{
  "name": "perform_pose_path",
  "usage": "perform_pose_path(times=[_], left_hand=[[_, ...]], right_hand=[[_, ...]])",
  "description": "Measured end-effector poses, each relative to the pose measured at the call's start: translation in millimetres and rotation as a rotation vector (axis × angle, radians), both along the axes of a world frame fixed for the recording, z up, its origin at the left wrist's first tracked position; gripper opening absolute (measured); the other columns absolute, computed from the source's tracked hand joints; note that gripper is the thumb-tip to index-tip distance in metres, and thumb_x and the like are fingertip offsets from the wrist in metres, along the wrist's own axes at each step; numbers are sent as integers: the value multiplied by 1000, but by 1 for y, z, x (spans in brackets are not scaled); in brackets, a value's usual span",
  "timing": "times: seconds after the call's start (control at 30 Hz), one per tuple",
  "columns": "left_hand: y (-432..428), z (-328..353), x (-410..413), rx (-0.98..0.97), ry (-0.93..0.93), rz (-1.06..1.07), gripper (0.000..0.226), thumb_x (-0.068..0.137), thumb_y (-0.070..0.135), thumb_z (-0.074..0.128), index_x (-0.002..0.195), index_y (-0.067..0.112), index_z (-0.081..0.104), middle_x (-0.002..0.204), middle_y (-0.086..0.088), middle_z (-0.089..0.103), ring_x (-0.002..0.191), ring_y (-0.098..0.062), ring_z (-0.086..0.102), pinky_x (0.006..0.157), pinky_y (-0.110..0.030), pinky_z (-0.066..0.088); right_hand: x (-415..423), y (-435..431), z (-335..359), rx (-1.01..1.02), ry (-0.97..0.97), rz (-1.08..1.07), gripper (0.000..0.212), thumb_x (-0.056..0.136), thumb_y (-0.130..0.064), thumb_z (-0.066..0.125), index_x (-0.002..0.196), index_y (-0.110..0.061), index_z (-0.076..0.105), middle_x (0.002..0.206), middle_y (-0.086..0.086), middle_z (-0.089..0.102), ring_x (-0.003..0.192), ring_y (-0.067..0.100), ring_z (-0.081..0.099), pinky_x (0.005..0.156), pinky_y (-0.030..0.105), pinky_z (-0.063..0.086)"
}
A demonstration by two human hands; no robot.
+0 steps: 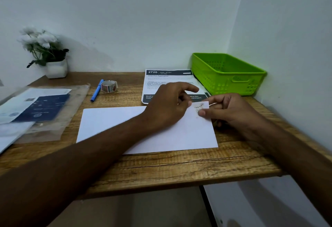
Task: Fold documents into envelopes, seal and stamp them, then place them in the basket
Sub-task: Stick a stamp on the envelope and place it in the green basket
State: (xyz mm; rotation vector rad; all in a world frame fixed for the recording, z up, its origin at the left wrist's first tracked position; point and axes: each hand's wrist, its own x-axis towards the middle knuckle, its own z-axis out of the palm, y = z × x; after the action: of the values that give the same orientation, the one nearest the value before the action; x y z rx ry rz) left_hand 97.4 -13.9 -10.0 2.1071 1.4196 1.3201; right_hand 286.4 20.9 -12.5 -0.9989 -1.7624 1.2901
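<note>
Left hand [168,106] and right hand [231,112] pinch opposite edges of stamp [201,107] at upper right corner of envelope [125,124].

The left hand [167,109] and right hand [233,113] are bare, with short fingernails. The left forearm [86,156] and right forearm [294,153] are uncovered as far as they show.

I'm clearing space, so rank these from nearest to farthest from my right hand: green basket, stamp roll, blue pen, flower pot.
From the right hand, pinching the stamp:
1. Green basket, just behind it, right corner.
2. Stamp roll, back left of centre.
3. Blue pen, just left of the roll.
4. Flower pot, far left corner.
</note>
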Motion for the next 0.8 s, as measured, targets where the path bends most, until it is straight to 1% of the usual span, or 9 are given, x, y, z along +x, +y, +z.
perform_pose_path(times=[0.1,0.2,0.27,0.43,0.5,0.6,0.7,0.73,0.8], left_hand=[[-1,1,-1,19,38,19,34,83,2,63,114,16,67,75,5,69,75,-9,64,75,-21,49],[-3,1,0,76,107,12,35,84,4,63,116,17,66,77,7,70,77,-6,64,78,-26,51],[-4,-1,1,116,151,2,36,83,8,63,117,19,64,79,8,71,77,-8,65,79,-32,52],[-4,-5,-1,146,205,3,37,85,10,64,118,24,63,82,9,72,75,-6,63,76,-34,53],[-4,-4,-3,154,194,-18,37,84,10,63,119,22,62,81,8,72,73,-5,63,75,-34,52],[-6,-4,-3,159,224,-37,40,83,17,60,123,23,59,81,10,72,72,-7,63,73,-35,52],[-10,4,-5,256,280,19,40,83,25,59,123,23,58,91,10,71,81,-8,66,75,-36,52],[-13,9,-6,326,275,41,37,83,27,60,120,22,61,92,10,70,81,-9,65,74,-35,52],[-17,16,-10,461,222,78,22,85,30,63,103,19,67,79,10,66,68,-8,60,65,-33,50]], right_hand=[[0,0,-1,1,-45,52,31,73,-4,80,102,-4,69,86,15,76,61,13,63,44,17,43],[-1,2,-4,-8,-21,28,28,73,-12,81,97,-2,70,69,9,70,54,11,58,44,18,40],[-1,3,-5,4,-38,11,34,69,-19,83,94,-1,69,66,11,63,52,12,52,44,20,36],[-1,3,-4,4,-128,69,41,60,-17,83,96,-4,69,78,5,75,64,12,61,47,19,38],[0,2,-3,-8,-115,80,40,66,-27,81,98,-6,71,84,7,75,67,13,59,50,21,37],[1,1,-4,-7,-96,60,43,79,-43,71,95,-3,73,93,23,72,71,23,52,54,26,35],[0,-1,-3,10,-60,43,36,82,-33,72,95,1,72,93,30,68,72,27,53,54,26,38],[1,0,-2,8,-24,14,31,83,-30,72,94,-1,73,88,26,68,68,26,54,52,24,40],[2,1,-1,6,72,-74,20,85,-27,71,90,-8,75,81,16,70,62,21,55,52,24,41]])
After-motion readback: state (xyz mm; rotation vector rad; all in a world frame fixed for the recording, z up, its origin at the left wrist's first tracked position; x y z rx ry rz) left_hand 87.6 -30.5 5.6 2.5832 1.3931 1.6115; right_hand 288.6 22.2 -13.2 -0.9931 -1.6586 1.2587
